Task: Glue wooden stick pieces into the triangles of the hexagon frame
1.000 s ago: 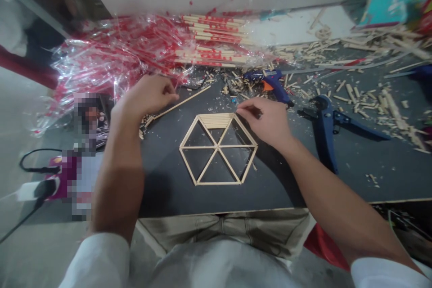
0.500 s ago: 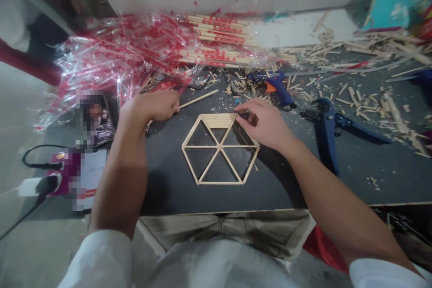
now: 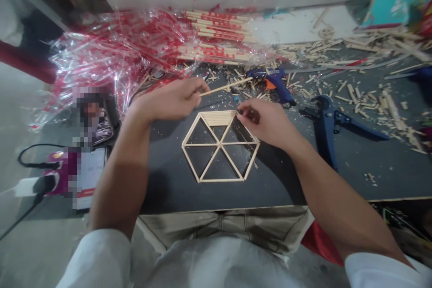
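A hexagonal frame of thin wooden sticks (image 3: pixel 221 180) lies flat on the dark tabletop. Spokes split it into triangles, and the far one is partly filled by a row of sticks (image 3: pixel 219 119). My left hand (image 3: pixel 178 97), beyond the frame's far left corner, grips one end of a wooden stick (image 3: pixel 227 87). That stick points right, towards the glue gun. At the far right corner of the frame, my right hand (image 3: pixel 265 121) is closed in a pinch. Something small and dark shows at its fingertips, too unclear to name.
Behind the hands lie crumpled red and clear wrappers (image 3: pixel 135 49) and bundled sticks (image 3: pixel 219 31). A blue glue gun (image 3: pixel 278 86) rests among wood scraps. Blue cutters (image 3: pixel 326 130) lie at right. A phone (image 3: pixel 89 175) and a purple power adapter (image 3: pixel 60 171) are at left.
My left hand has moved right and slightly away from me, bringing the stick over towards the glue gun. My right hand stays at the frame's corner.
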The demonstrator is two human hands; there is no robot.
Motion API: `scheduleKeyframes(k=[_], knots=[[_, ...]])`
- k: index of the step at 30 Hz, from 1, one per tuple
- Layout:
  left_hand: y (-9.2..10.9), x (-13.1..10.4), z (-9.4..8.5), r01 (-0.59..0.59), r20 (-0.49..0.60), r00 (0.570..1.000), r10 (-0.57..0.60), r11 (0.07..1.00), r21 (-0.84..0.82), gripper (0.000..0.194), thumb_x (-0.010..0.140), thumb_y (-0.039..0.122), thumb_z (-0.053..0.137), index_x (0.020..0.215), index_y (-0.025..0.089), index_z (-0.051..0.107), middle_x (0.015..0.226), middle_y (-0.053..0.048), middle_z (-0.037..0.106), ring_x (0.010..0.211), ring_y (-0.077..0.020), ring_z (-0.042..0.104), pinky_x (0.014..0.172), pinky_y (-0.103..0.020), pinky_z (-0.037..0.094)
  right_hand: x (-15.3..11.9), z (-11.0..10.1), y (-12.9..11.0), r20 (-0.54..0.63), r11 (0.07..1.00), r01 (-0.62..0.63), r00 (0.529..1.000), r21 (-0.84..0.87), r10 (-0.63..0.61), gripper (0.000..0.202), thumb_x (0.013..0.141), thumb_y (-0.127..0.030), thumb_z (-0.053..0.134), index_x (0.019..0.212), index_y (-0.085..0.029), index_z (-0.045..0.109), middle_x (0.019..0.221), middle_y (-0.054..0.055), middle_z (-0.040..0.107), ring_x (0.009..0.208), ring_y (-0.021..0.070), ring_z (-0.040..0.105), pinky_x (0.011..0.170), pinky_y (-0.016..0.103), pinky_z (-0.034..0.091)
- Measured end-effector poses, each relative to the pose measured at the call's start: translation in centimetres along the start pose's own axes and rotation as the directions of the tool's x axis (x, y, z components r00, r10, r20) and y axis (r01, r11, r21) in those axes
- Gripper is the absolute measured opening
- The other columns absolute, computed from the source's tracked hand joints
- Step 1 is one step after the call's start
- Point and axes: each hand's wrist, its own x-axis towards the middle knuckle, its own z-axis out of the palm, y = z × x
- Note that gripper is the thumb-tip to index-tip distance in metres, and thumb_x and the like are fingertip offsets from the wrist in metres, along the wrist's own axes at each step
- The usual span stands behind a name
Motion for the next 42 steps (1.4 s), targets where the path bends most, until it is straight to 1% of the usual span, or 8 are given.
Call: scheduleKeyframes(k=[6, 10, 12, 15, 24, 30, 37, 42], knots=[[2.5, 2.5, 4.3, -0.225, -0.101, 0.968, 0.228, 0.973, 0.043, 0.023, 0.098, 0.030, 0.053, 0.105, 0.014, 0.068, 0.104, -0.010, 0.071, 0.095, -0.0226, 0.066, 0.088, -0.033, 0.048, 0.5, -0.9, 0.7, -0.180, 0.987, -0.163, 0.970, 0.008, 0.161, 0.008, 0.088, -0.030, 0.070, 0.085, -0.023, 0.069, 0.068, 0.004, 0.068, 0.059, 0.0196, 0.061, 0.066, 0.036, 0.051], [3.4, 3.0, 6.0, -0.195, -0.041, 0.979, 0.198, 0.978, 0.071, 0.025, 0.104, 0.031, 0.048, 0.107, 0.015, 0.067, 0.107, -0.011, 0.072, 0.099, -0.0263, 0.068, 0.087, -0.035, 0.049, 0.6, -0.9, 0.8, -0.092, 0.938, -0.179, 0.972, 0.298, 0.214, 0.027, 0.085, -0.039, 0.078, 0.106, -0.023, 0.071, 0.080, 0.004, 0.072, 0.063, 0.0194, 0.064, 0.061, 0.035, 0.052], [3.8, 3.0, 6.4, -0.176, -0.036, 0.983, 0.181, 0.979, 0.098, 0.026, 0.106, 0.028, 0.044, 0.108, 0.014, 0.065, 0.109, -0.013, 0.072, 0.099, -0.0268, 0.068, 0.086, -0.036, 0.049, 0.5, -0.8, 0.3, -0.002, 0.872, -0.114, 0.991, 0.477, 0.131, 0.040, 0.082, -0.042, 0.084, 0.114, -0.025, 0.069, 0.088, 0.003, 0.073, 0.065, 0.0174, 0.064, 0.059, 0.033, 0.052], [4.3, 2.9, 6.8, -0.187, -0.042, 0.980, 0.194, 0.973, 0.133, 0.025, 0.105, 0.021, 0.041, 0.107, 0.013, 0.065, 0.111, -0.014, 0.070, 0.100, -0.0264, 0.068, 0.087, -0.036, 0.050, 0.3, -0.6, -0.7, -0.038, 0.778, -0.015, 0.998, 0.627, 0.050, 0.033, 0.084, -0.050, 0.083, 0.102, -0.026, 0.070, 0.083, 0.001, 0.071, 0.059, 0.0130, 0.059, 0.054, 0.030, 0.049], [4.0, 3.3, 7.2, -0.378, -0.082, 0.914, 0.397, 0.908, 0.180, 0.027, 0.103, 0.019, 0.047, 0.117, 0.013, 0.069, 0.118, -0.014, 0.071, 0.117, -0.0277, 0.064, 0.108, -0.044, 0.046, 1.4, -1.2, 0.3, -0.367, 0.608, 0.145, 0.894, 0.781, 0.259, 0.039, 0.093, -0.065, 0.069, 0.084, -0.029, 0.057, 0.060, -0.007, 0.047, 0.044, 0.0097, 0.041, 0.040, 0.028, 0.027], [4.3, 3.3, 8.0, -0.421, -0.036, 0.894, 0.446, 0.865, 0.273, 0.026, 0.103, 0.017, 0.048, 0.115, 0.016, 0.071, 0.123, -0.013, 0.071, 0.119, -0.0276, 0.064, 0.102, -0.040, 0.049, 1.3, -1.2, 1.4, -0.342, 0.675, 0.070, 0.898, 0.734, 0.279, 0.045, 0.092, -0.074, 0.063, 0.085, -0.029, 0.060, 0.058, -0.005, 0.044, 0.045, 0.0111, 0.043, 0.041, 0.029, 0.032], [4.7, 1.6, 5.7, -0.302, 0.078, 0.951, 0.300, 0.843, 0.445, 0.020, 0.104, 0.022, 0.051, 0.105, 0.018, 0.070, 0.110, -0.012, 0.072, 0.103, -0.0266, 0.070, 0.090, -0.037, 0.051, 1.0, -1.0, 1.0, -0.277, 0.818, -0.157, 0.891, 0.553, 0.358, 0.065, 0.088, -0.091, 0.045, 0.104, -0.032, 0.066, 0.069, 0.002, 0.053, 0.057, 0.0173, 0.054, 0.048, 0.034, 0.042], [4.9, -0.2, 3.6, -0.026, 0.127, 0.991, -0.049, 0.847, 0.532, 0.022, 0.099, 0.016, 0.052, 0.109, 0.016, 0.072, 0.110, -0.014, 0.075, 0.103, -0.0315, 0.074, 0.083, -0.037, 0.054, 1.2, -0.9, 1.2, -0.325, 0.815, -0.128, 0.874, 0.565, 0.363, 0.062, 0.086, -0.090, 0.049, 0.092, -0.030, 0.062, 0.068, 0.001, 0.053, 0.052, 0.0152, 0.050, 0.047, 0.034, 0.041]])
